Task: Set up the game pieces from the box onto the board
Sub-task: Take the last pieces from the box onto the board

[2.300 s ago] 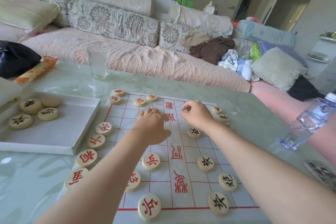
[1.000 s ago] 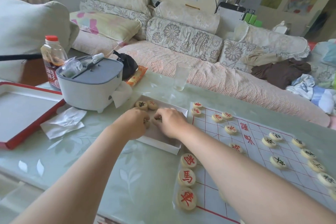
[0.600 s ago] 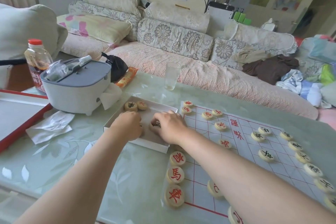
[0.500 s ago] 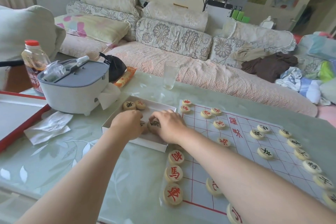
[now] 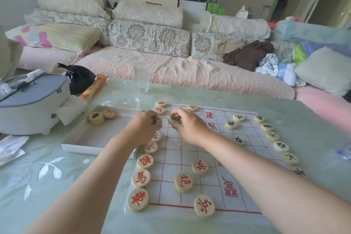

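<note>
A white paper board (image 5: 205, 150) with a red grid lies on the table. Round wooden pieces with red characters (image 5: 141, 178) line its left edge, and black-character pieces (image 5: 280, 146) line its right edge. My left hand (image 5: 145, 128) hovers over the board's left edge and grips a black-character piece (image 5: 155, 121). Just right of it, my right hand (image 5: 187, 125) pinches another black-character piece (image 5: 175, 119) above the board. The shallow white box (image 5: 81, 143) sits left of the board with two pieces (image 5: 98, 116) in its far corner.
A grey-lidded white appliance (image 5: 32, 106) stands at the table's left, with tissue (image 5: 11, 146) in front of it. A clear glass (image 5: 141, 78) is behind the board, a black bag (image 5: 80, 78) and orange packet (image 5: 94, 86) to its left. A sofa runs behind.
Both hands have lifted out of the box and moved right over the board, each holding a black-character piece. The camera has turned right toward the board.
</note>
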`<state>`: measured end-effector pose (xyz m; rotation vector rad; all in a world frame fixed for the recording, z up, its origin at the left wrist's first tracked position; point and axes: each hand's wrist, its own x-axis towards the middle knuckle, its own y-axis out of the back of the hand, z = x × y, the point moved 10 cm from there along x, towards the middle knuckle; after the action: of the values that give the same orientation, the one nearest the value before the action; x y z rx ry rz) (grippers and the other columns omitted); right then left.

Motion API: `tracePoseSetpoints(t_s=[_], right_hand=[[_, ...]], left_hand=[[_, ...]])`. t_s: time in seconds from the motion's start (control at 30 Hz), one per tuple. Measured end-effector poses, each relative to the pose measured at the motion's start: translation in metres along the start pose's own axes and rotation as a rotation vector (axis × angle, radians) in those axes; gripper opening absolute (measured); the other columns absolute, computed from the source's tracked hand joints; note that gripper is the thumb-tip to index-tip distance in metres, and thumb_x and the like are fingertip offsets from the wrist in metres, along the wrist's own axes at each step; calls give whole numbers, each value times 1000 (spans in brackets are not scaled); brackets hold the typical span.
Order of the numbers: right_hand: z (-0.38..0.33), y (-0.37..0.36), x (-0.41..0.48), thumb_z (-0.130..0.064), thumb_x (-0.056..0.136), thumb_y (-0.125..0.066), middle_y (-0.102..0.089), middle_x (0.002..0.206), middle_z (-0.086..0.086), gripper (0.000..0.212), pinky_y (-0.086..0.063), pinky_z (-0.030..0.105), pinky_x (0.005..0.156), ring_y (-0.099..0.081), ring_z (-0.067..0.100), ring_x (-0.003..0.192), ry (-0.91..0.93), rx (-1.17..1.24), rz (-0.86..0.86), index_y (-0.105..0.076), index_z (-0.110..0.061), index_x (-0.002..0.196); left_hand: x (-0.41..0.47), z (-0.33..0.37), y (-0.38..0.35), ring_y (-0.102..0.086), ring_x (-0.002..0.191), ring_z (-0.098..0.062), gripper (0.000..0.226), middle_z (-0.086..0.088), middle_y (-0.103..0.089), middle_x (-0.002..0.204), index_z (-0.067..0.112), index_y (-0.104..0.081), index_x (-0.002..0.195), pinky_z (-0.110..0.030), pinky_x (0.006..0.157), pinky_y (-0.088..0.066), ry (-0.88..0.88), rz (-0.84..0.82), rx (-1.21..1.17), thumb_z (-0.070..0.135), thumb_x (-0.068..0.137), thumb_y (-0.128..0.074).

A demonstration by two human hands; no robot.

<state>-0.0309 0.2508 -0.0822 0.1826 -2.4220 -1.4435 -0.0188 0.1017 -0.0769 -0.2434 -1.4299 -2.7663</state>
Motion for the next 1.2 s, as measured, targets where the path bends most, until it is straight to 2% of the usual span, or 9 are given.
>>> tracePoseSetpoints(t_s=[0.13,0.3,0.57,0.7,0.8,0.93,1.03,1.13,1.2], right_hand=[[55,32,-26,-47,98,-52,-47,137,1,41,-44,36,98,-55,23,118,-106,7,12,-50,-30,134],[123,67,-61,-40,95,-58,-49,131,7,43,-37,27,96,-52,25,119,-229,-11,16,-53,-23,134],[191,127,-127,-40,93,-63,-50,138,-1,44,-36,26,99,-50,16,122,-330,56,53,-55,-25,134],[219,154,-173,-41,88,-68,-60,117,-7,34,-39,25,84,-57,13,105,-424,97,69,-59,-31,120],[231,167,-205,-37,82,-73,-61,107,-11,26,-43,22,77,-59,12,97,-455,92,73,-60,-32,103],[237,168,-235,-34,76,-79,-64,104,-10,21,-46,25,89,-61,11,100,-469,65,-15,-62,-30,88],[239,160,-252,-30,76,-80,-65,105,-10,19,-46,25,89,-61,11,99,-491,-9,-125,-63,-30,84],[240,159,-259,-28,74,-81,-67,105,-7,20,-47,26,86,-62,13,99,-514,-66,-155,-65,-27,87],[240,162,-261,-28,74,-82,-67,105,-6,22,-48,19,74,-62,12,94,-521,-67,-161,-67,-25,89]], left_hand=[[-1,41,-29,-55,91,-21,32,-4,-56,115,22,-59,119,-24,74,-41,-29,-39,-79,33,89,-58],[-10,100,-74,-57,65,-12,27,8,-63,105,30,-56,115,-26,53,-47,-128,-136,-141,42,91,-53],[-43,189,-127,-60,91,-10,37,10,-57,111,27,-55,122,-28,80,-52,-298,-207,-116,43,88,-56],[-62,207,-141,-58,92,-5,31,12,-57,108,34,-58,111,-21,70,-51,-359,-275,-129,44,83,-65],[-74,214,-146,-60,89,-3,35,15,-59,108,37,-57,115,-15,64,-48,-332,-325,-182,42,82,-68],[-86,220,-154,-62,84,-7,39,17,-59,113,36,-54,118,-27,62,-55,-274,-369,-269,35,83,-69],[-96,224,-161,-62,82,-8,43,18,-56,112,34,-51,123,-19,50,-49,-265,-401,-288,35,83,-69],[-101,225,-164,-58,79,-3,44,17,-58,107,32,-54,122,-13,51,-43,-274,-397,-281,34,82,-71],[-102,226,-164,-58,84,-3,43,14,-58,109,33,-56,120,-14,55,-46,-295,-387,-272,35,81,-72]])
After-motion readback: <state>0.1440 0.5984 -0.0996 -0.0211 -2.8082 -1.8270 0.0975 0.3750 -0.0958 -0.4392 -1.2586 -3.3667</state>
